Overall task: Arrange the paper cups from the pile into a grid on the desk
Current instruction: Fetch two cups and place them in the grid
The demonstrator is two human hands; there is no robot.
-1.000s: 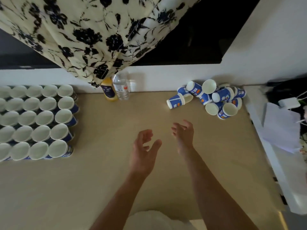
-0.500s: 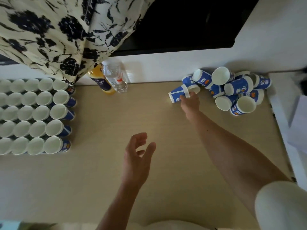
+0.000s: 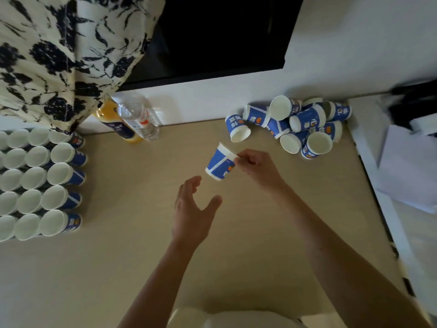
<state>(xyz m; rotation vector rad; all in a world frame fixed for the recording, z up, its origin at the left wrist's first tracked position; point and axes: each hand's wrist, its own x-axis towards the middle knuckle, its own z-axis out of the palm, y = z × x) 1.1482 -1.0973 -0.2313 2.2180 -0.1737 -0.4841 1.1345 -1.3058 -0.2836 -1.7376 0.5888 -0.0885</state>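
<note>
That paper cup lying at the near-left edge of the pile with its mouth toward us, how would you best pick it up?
Probably by the rim. The blue and white paper cup lies on its side, open mouth facing the person and clear of the pile. Come from the front and pinch the rim's upper edge, thumb inside.

Two bare forearms reach forward from the bottom of the frame above the desk point(image 3: 118, 268). The right hand point(image 3: 256, 168), extended farther, pinches the rim of a tilted blue cup point(image 3: 220, 163) between thumb and fingertips point(image 3: 241, 155), its wrist bent slightly inward and the cup held clear of the surface. The left hand point(image 3: 192, 214) hovers lower and nearer the body, palm turned toward the right, fingers loosely curled and spread, thumb standing apart, holding nothing. Its fingertips sit just below the cup's base without touching it. Both arms are bare to above the elbow.
</note>
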